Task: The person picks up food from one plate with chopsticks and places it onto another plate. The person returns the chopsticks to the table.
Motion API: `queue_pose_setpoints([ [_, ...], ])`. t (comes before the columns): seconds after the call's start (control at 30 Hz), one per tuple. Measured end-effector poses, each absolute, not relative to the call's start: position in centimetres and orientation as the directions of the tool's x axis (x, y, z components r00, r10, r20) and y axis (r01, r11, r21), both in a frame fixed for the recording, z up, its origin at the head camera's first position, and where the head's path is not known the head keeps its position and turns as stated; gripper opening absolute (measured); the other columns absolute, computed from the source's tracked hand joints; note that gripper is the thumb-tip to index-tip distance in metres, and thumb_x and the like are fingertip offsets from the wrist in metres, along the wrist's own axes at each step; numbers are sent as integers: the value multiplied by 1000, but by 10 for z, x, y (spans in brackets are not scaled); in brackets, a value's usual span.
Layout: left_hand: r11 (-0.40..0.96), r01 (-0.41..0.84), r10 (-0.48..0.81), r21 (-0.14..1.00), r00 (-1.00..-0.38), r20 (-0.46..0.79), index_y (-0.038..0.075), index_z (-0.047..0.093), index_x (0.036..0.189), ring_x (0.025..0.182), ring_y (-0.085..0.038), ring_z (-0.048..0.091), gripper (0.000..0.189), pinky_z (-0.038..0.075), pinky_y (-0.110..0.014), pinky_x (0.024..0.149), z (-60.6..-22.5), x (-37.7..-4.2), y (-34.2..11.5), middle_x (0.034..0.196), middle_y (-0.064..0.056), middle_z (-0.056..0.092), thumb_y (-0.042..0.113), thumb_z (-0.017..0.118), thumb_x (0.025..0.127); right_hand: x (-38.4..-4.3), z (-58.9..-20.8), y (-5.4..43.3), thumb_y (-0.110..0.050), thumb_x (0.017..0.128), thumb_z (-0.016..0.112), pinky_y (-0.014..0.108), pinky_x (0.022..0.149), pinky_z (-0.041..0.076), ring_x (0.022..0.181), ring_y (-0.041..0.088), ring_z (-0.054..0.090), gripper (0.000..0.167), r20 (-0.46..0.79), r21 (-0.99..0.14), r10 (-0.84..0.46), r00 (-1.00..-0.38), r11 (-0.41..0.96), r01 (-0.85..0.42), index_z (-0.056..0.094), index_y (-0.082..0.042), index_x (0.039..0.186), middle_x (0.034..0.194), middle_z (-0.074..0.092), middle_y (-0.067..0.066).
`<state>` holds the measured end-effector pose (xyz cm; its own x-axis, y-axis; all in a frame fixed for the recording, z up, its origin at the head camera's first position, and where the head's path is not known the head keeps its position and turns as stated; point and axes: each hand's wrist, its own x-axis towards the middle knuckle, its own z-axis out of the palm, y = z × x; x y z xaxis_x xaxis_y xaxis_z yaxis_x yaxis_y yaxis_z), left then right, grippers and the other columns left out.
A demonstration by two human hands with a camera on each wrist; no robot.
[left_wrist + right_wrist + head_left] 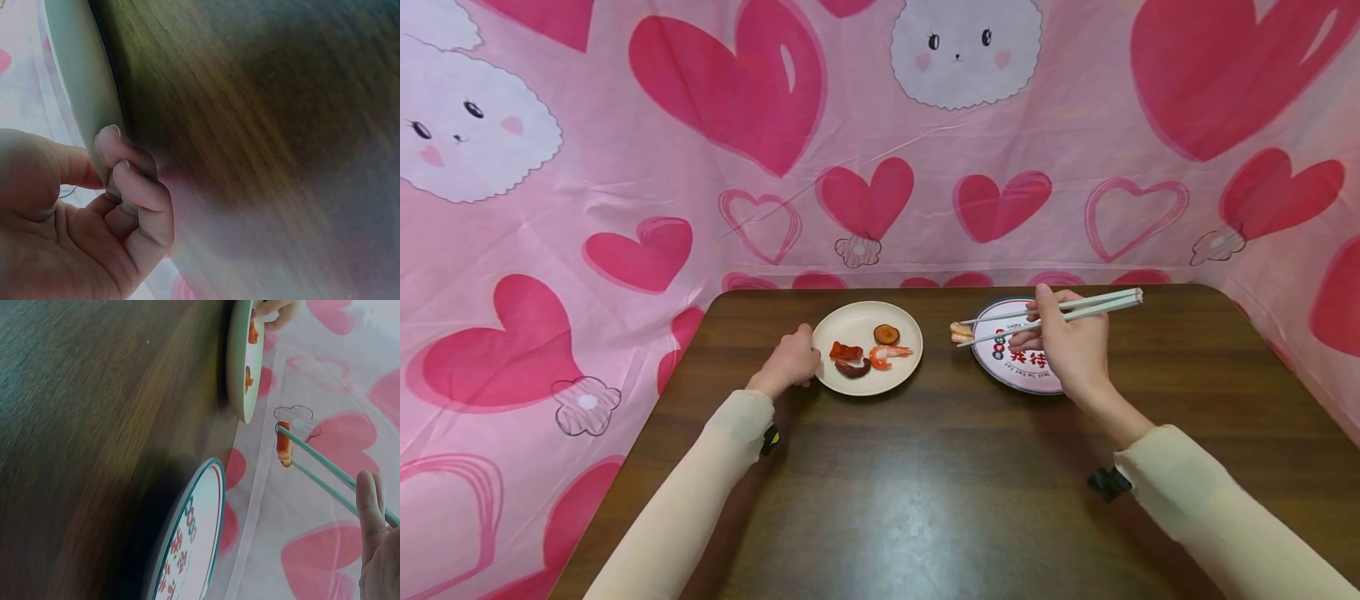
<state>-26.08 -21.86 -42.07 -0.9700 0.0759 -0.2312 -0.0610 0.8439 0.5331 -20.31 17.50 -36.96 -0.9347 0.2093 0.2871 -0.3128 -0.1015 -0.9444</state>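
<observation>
At the left edge of a cream plate (868, 387), my left hand (792, 358) pinches the rim, its fingers curled at the underside in the left wrist view. On that plate lie a peeled shrimp (883, 358), a dark curled tentacle piece (853, 369), a red piece (846, 351) and a round brown slice (887, 334). My right hand (1072, 342) holds a pair of pale green chopsticks (1097, 305). Between their tips a small orange-and-pale food piece (284, 444) is gripped in the air, near the left rim of a white plate (1028, 379) with red lettering.
Both plates stand on a dark wooden table (910, 483), apart from each other. A pink cloth (925, 142) with hearts hangs behind the table and along its sides. Each wrist has a black strap (1108, 483) at the sleeve.
</observation>
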Motion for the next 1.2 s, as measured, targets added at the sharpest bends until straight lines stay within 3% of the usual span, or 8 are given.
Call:
queue_pose_setpoints([
  [0.17, 840, -58, 80, 539, -970, -230, -6, 42, 132, 58, -24, 61, 31, 53, -33, 58, -420, -260, -219, 89, -19, 60, 11, 48, 106, -206, -370, 167, -28, 104, 68, 39, 54, 58, 56, 25, 74, 44, 294, -944, 197, -935, -96, -316, 61, 14, 100, 80, 70, 21],
  [0.37, 838, -61, 82, 542, -969, -235, -7, 41, 133, 57, -24, 60, 32, 53, -34, 58, -421, -261, -220, 89, -20, 60, 11, 47, 107, -210, -369, 157, -26, 106, 65, 40, 53, 58, 54, 23, 73, 47, 300, -944, 193, -934, -81, -320, 58, 20, 103, 76, 72, 11],
  [0.57, 834, -64, 83, 548, -967, -240, -6, 40, 134, 59, -24, 60, 33, 53, -34, 59, -422, -261, -219, 88, -19, 61, 12, 48, 107, -213, -369, 151, -27, 107, 63, 39, 53, 58, 54, 22, 73, 44, 310, -946, 197, -930, -32, -322, 60, 16, 100, 72, 72, 11],
  [0.8, 831, -59, 90, 553, -967, -238, -6, 40, 134, 59, -25, 60, 33, 53, -34, 59, -421, -259, -219, 89, -19, 60, 11, 48, 106, -217, -368, 143, -28, 107, 63, 38, 53, 59, 54, 22, 73, 44, 317, -944, 180, -931, -38, -329, 61, 15, 101, 73, 70, 17],
  [1.03, 828, -66, 85, 557, -966, -242, -6, 41, 133, 60, -25, 61, 32, 53, -34, 60, -421, -259, -218, 88, -19, 61, 11, 48, 106, -220, -369, 134, -29, 108, 62, 43, 56, 60, 53, 24, 72, 40, 312, -944, 162, -936, -57, -325, 63, 9, 98, 80, 64, 40],
  [1.2, 826, -69, 85, 559, -966, -245, -6, 41, 133, 59, -25, 60, 32, 53, -34, 60, -420, -259, -219, 88, -19, 61, 11, 48, 106, -222, -369, 126, -29, 109, 59, 42, 56, 60, 54, 23, 72, 40, 322, -943, 149, -935, -40, -331, 62, 10, 99, 78, 65, 33],
])
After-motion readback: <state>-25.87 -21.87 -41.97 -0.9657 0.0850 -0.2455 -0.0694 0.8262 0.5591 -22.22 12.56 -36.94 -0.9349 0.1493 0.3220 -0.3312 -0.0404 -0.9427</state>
